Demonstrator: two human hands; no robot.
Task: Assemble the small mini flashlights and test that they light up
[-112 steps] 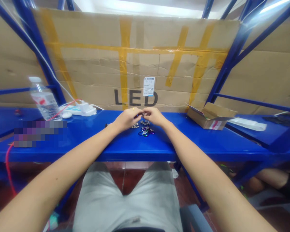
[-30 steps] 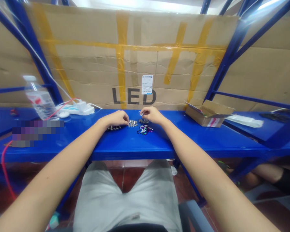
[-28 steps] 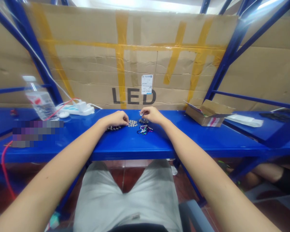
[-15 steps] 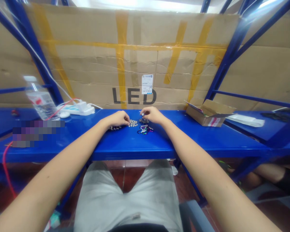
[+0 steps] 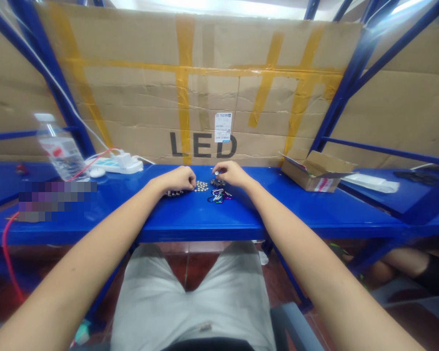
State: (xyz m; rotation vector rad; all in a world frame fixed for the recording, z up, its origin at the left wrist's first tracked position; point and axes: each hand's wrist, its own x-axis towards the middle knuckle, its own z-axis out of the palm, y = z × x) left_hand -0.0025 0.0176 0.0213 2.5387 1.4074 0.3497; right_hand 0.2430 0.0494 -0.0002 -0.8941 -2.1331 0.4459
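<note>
My left hand [image 5: 183,179] is closed with its fingertips down at the left edge of a cluster of small round metal pieces [image 5: 202,186]; whatever is between them is hidden. Between thumb and forefinger, my right hand [image 5: 229,173] pinches a small round silvery piece [image 5: 216,173] just above the table. Below that hand lies a small pile of dark metal parts [image 5: 218,183]. Several coloured carabiners [image 5: 219,196] sit nearer the front edge. More dark metal pieces [image 5: 173,193] show partly under my left hand.
A blue table [image 5: 205,219] carries an open cardboard box [image 5: 310,173] at right and a white power strip [image 5: 117,165] at left. Beside the strip stands a water bottle [image 5: 60,151]. A large cardboard panel [image 5: 142,107] rises behind. Another person's leg [image 5: 406,263] shows at lower right.
My left hand's fingers have curled in slightly at the cluster's edge. The right hand has barely moved and keeps the small round piece pinched.
</note>
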